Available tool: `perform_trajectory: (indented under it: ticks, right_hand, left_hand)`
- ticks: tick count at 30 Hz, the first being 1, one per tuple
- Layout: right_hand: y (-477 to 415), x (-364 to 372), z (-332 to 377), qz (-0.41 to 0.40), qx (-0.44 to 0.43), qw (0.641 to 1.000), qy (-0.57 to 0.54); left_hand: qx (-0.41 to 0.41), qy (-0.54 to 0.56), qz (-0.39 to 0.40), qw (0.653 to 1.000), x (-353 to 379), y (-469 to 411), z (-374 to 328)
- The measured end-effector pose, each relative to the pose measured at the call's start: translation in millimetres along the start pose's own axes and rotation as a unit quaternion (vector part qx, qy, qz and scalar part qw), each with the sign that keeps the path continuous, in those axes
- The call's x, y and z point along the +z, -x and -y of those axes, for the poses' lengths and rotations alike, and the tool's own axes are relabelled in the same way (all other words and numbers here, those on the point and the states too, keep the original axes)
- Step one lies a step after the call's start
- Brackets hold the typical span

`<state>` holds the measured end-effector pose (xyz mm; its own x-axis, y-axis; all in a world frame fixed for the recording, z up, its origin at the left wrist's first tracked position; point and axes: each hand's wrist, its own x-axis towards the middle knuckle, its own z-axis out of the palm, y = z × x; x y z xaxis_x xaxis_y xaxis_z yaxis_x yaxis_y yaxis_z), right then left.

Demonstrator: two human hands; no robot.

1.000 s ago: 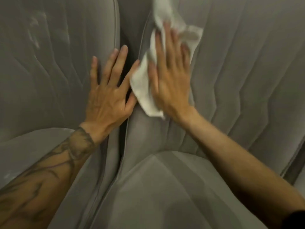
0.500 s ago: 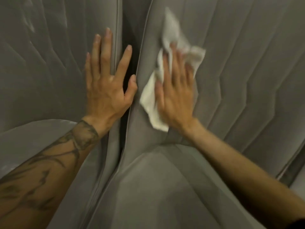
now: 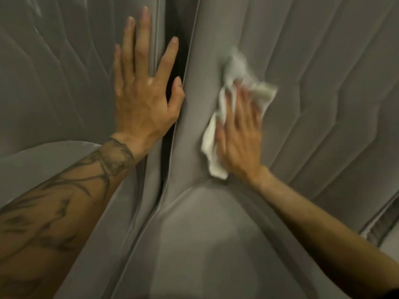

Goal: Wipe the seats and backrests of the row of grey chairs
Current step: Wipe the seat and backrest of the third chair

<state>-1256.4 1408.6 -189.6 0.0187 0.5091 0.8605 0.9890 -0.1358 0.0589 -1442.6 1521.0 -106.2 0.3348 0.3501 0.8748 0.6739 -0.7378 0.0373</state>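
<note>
Between the two backrests: a narrow dark gap (image 3: 173,50) separates two grey chairs standing side by side.
Left hand: the left hand (image 3: 142,98) lies flat on the piped edge of the left backrest (image 3: 60,72). Its fingers are straight and spread, the thumb sits at the lip of the gap, and it grasps nothing.
Likely reason: it looks like a brace, steadying that chair and carrying the person's lean while the other arm works.
Right hand: the right hand (image 3: 239,134) presses palm-down on the cloth (image 3: 211,147) with fingers straight, not curled round it. The cloth is pinned against the fabric rather than gripped.
Cloth: white and crumpled, it lies on the lower left part of the right backrest (image 3: 323,93), just above where the backrest meets the seat (image 3: 205,244). It sticks out past the fingertips and below the heel of the hand.
Why flat: an open palm spreads pressure over more cloth, so each pass should cover a wider band of the quilted surface.
Blur: the right hand and the cloth are smeared, which fits a wiping stroke; its direction cannot be told.
Seat: neither hand touches the seat, and whether it has been wiped cannot be told.
Stage: probably part-way through this backrest, with its right-hand quilted panels yet to be covered.
</note>
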Motion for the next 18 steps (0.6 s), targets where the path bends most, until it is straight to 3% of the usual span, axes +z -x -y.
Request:
perform_trajectory:
  ticks: [2, 6, 10, 15, 18]
  right_hand:
    - [52.9, 1.7, 13.5, 0.072, -0.061, 0.995, -0.024]
    - [37.4, -0.9, -31.4, 0.062, -0.154, 0.985, 0.038]
    - [-7.9, -1.0, -45.6, -0.004, -0.025, 0.998, 0.052]
    - [76.5, -12.1, -35.0, 0.161, -0.171, 0.972, -0.021]
    - [79.5, -15.6, -46.4, 0.213, -0.188, 0.954, -0.095]
  left_hand:
    - [-0.005, -0.002, 0.007, 1.0, -1.1, -0.2, -0.6]
    - [-0.008, -0.002, 0.014, 1.0, -3.3, -0.1, -3.3]
    - [-0.011, -0.011, 0.005, 1.0, -1.6, -0.3, -3.1]
    - [-0.014, -0.022, 0.017, 1.0, -3.3, -1.5, -2.7]
    - [-0.013, -0.031, 0.018, 0.999, -3.2, -2.5, -3.4]
